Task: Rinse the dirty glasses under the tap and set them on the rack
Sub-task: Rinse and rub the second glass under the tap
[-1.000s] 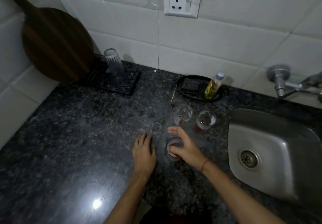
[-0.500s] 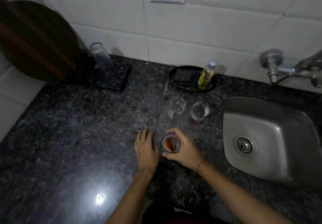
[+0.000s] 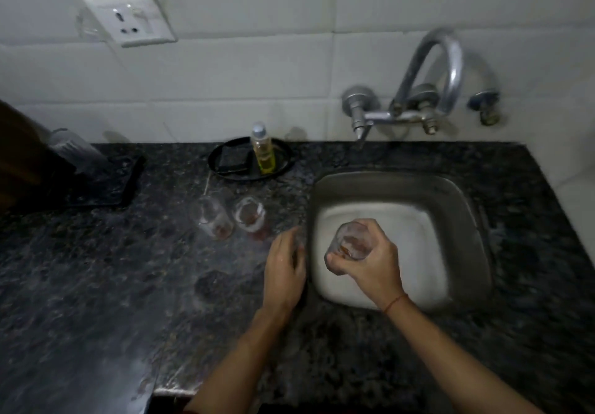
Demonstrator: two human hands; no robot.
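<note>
My right hand (image 3: 370,264) gripped a small stained clear glass (image 3: 349,241) over the steel sink (image 3: 467,207); left hand (image 3: 285,269) lay loose, fingertips (image 3: 291,238) motion-blurred.

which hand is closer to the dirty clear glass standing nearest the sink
Left. The left hand rests on the granite counter just beside that glass; the right hand holds another glass over the steel sink.

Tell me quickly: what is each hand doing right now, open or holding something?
Left hand: open, resting on the counter beside the sink, holding nothing.
Right hand: gripping a dirty glass over the sink.
</note>
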